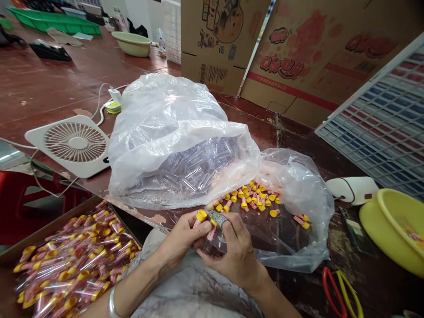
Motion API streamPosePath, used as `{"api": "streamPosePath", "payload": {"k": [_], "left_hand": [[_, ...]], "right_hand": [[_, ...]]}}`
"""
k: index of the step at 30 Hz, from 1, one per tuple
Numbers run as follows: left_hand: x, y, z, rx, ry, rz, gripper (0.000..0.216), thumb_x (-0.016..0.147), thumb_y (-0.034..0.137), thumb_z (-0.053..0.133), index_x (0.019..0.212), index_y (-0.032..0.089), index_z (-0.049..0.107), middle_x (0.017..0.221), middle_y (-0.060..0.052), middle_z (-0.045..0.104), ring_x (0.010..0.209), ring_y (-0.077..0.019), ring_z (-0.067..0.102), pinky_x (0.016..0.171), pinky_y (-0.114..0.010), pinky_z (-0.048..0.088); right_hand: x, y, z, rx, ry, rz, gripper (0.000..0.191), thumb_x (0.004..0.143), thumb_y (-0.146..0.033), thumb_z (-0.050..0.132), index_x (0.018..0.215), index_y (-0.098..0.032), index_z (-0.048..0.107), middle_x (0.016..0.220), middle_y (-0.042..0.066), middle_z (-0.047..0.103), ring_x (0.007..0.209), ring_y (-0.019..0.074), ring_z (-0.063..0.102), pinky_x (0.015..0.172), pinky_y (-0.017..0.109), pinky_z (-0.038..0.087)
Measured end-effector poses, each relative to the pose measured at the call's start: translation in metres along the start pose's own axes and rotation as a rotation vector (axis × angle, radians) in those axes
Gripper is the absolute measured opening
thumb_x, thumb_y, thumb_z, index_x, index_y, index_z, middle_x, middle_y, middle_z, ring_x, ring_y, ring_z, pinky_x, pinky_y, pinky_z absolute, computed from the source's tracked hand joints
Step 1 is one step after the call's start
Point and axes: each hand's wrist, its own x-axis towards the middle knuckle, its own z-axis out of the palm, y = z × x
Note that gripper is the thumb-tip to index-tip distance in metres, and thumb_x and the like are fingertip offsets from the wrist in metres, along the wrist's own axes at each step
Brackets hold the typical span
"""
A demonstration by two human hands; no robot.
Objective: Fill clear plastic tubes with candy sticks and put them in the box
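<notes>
Close to my lap, my left hand (183,234) is closed on a small yellow-capped tube (200,217) with a pink and red pattern. Right beside it, my right hand (236,247) grips another yellow-capped piece (212,230), with clear plastic around its lower end. A grey speckled wrap (217,217) covers one of the right fingers. Just beyond the hands, several loose yellow-capped pieces (261,198) lie in an open clear bag (291,260). A larger whitish bag (159,106) opens toward me, showing many clear plastic tubes (198,165).
At lower left, a cardboard box (126,216) holds many filled tubes (73,265). A white fan (74,143) stands left of the bags. On the right are a yellow basin (387,229), a phone (357,229), red-and-yellow-handled scissors (333,287) and a white crate (380,110). Cardboard boxes (291,57) stand behind.
</notes>
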Motion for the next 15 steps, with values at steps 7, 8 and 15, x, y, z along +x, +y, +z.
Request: {"api": "streamPosePath", "payload": {"k": [7, 8, 15], "left_hand": [[0.008, 0.033, -0.028, 0.493, -0.02, 0.012, 0.031, 0.063, 0.037, 0.08, 0.074, 0.016, 0.06, 0.06, 0.005, 0.051, 0.055, -0.0094, 0.044, 0.054, -0.021, 0.035], [0.013, 0.041, -0.035, 0.623, 0.075, 0.089, 0.026, 0.067, 0.035, 0.076, 0.073, 0.017, 0.06, 0.059, 0.005, 0.051, 0.054, -0.0099, 0.044, 0.053, -0.021, 0.034], [0.049, 0.06, -0.047, 1.698, 0.252, 0.361, 0.016, 0.083, 0.016, 0.056, 0.087, 0.019, 0.071, 0.092, -0.01, 0.072, 0.094, -0.027, 0.063, 0.077, -0.033, 0.047]], "right_hand": [[0.005, 0.055, -0.03, -0.092, -0.223, 0.119, 0.047, 0.081, -0.044, 0.075, 0.118, -0.023, 0.056, 0.115, 0.011, 0.064, 0.112, 0.0295, 0.061, 0.094, 0.045, 0.054], [0.003, 0.071, -0.032, -0.2, -0.184, 0.192, 0.032, 0.087, -0.039, 0.069, 0.112, -0.023, 0.058, 0.114, 0.011, 0.063, 0.108, 0.0283, 0.062, 0.091, 0.043, 0.054], [-0.007, 0.13, -0.009, -0.462, -0.314, 0.253, 0.008, 0.087, -0.016, 0.06, 0.089, -0.022, 0.065, 0.096, 0.007, 0.064, 0.076, 0.0201, 0.062, 0.067, 0.03, 0.048]]}}
